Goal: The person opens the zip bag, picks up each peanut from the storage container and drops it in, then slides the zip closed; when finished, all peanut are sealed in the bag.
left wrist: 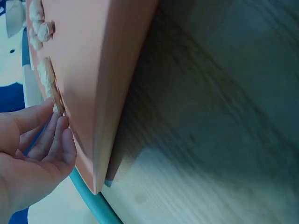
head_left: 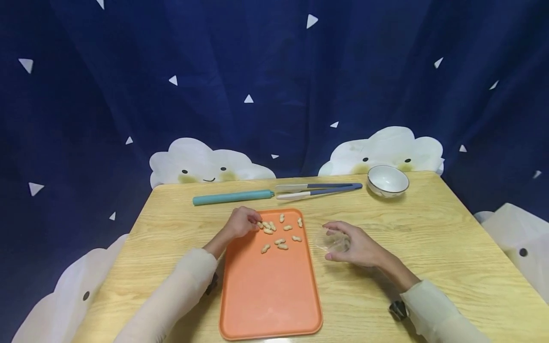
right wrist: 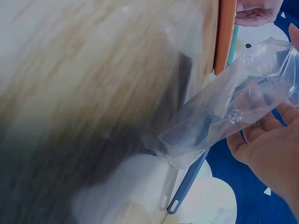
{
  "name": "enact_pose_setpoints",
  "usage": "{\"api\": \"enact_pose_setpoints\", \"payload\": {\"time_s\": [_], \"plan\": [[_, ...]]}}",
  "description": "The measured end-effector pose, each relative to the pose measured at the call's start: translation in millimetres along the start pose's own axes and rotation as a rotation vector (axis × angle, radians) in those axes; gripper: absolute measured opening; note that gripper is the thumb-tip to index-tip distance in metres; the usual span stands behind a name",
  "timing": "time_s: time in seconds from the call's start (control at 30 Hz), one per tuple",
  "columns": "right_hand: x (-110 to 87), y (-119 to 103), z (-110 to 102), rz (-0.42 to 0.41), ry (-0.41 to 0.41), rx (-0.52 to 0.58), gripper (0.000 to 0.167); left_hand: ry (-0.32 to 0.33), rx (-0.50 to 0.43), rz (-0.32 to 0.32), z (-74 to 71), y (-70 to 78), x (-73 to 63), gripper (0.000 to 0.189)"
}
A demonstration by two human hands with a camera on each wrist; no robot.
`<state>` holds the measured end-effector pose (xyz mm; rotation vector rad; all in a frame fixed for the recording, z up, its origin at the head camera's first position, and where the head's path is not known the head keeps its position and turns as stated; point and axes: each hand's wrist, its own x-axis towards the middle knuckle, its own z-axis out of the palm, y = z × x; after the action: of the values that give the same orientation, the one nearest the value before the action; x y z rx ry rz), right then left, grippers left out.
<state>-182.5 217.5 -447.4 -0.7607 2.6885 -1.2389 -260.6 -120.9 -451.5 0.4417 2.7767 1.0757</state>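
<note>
My left hand (head_left: 242, 222) is over the far left corner of the orange tray (head_left: 272, 295). Its thumb and fingertips pinch a peanut (left wrist: 57, 106) lying close to the tray floor. Several more unshelled peanuts (head_left: 280, 241) lie scattered across the far half of the tray. To the right of the tray, my right hand (head_left: 358, 244) holds a clear, crinkled plastic bag (right wrist: 224, 107) between thumb and curled fingers, above the wooden table. In the right wrist view the bag stretches out from the fingers, its film see-through.
Behind the tray lie a teal stick-shaped item (head_left: 233, 197) and a pair of blue-and-grey tongs (head_left: 328, 189). A white bowl (head_left: 388, 181) with a dark rim stands at the back right of the wooden table (head_left: 433, 247). A dark blue curtain (head_left: 274, 71) hangs behind.
</note>
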Motion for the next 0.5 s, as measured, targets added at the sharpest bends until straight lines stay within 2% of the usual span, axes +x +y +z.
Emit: {"api": "enact_pose_setpoints", "payload": {"time_s": [0.13,0.23,0.5], "plan": [[0.2,-2.4,-0.5,0.001,-0.002,0.002,0.073,0.038,0.059,-0.005,4.9,-0.1,1.2,0.007],[-0.3,-2.0,-0.6,0.006,0.000,0.000,0.072,0.055,0.067,-0.026,6.9,-0.1,1.3,0.009],[-0.9,-0.3,-0.7,0.009,0.000,-0.006,0.071,0.034,-0.028,-0.066,-2.8,3.2,-4.7,0.008]]}}
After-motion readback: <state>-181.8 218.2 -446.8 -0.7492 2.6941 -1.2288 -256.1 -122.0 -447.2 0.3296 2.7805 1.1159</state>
